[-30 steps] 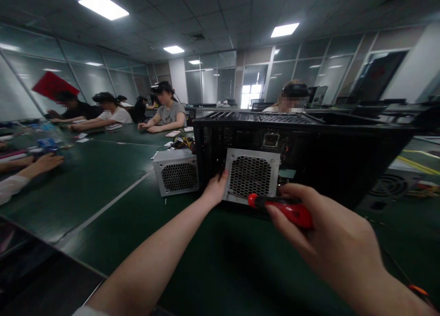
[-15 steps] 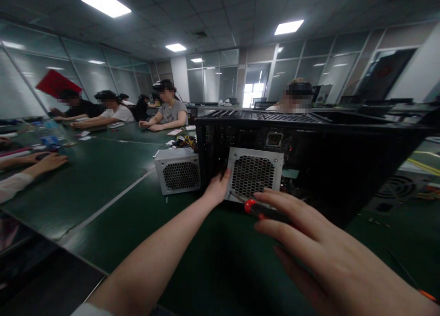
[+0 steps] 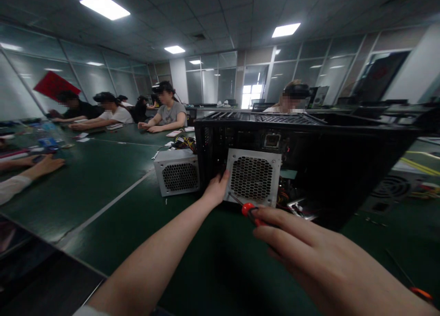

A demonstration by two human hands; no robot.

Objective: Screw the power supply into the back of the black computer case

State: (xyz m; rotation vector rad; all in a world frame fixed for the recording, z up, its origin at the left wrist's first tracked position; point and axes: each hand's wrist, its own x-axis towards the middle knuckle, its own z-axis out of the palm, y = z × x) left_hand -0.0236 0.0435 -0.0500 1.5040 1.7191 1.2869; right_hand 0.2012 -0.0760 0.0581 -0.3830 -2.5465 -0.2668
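Red-and-black, thin-shafted screwdriver (image 3: 247, 209) fills our right hand (image 3: 309, 249); our left hand (image 3: 216, 190), grip unclear, touches the silver, mesh-faced square metal box (image 3: 255, 177) between.

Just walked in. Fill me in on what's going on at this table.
Someone is working with a screwdriver at the open side of a black computer case. Their left hand rests against the left edge of a silver box with a honeycomb grille, probably a power supply. Their right hand holds the screwdriver, its tip at or near the box's lower left corner. A similar box sits left of the case on the green table.
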